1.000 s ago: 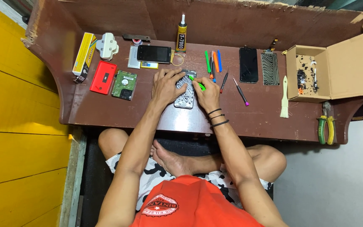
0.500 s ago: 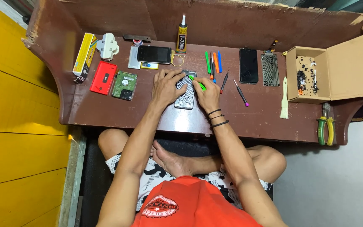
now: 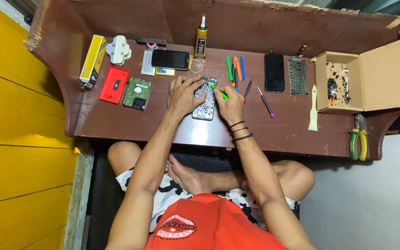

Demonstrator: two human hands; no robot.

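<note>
Mid-bench, the left hand (image 3: 184,94) presses flat, fingers spread, on an opened phone (image 3: 204,102). The right hand (image 3: 230,104) pinches a green pry tool (image 3: 219,92) at its right edge. Prying seems underway; the next move needs gentle, steady leverage.

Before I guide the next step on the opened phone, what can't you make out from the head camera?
Head view:
- Opened phone: left hand covers its left edge; inner parts too small.
- Green tool tip: hidden under right hand.
- Cardboard box: dark bits inside too small to identify.
- Pliers: jaws blurred.
</note>
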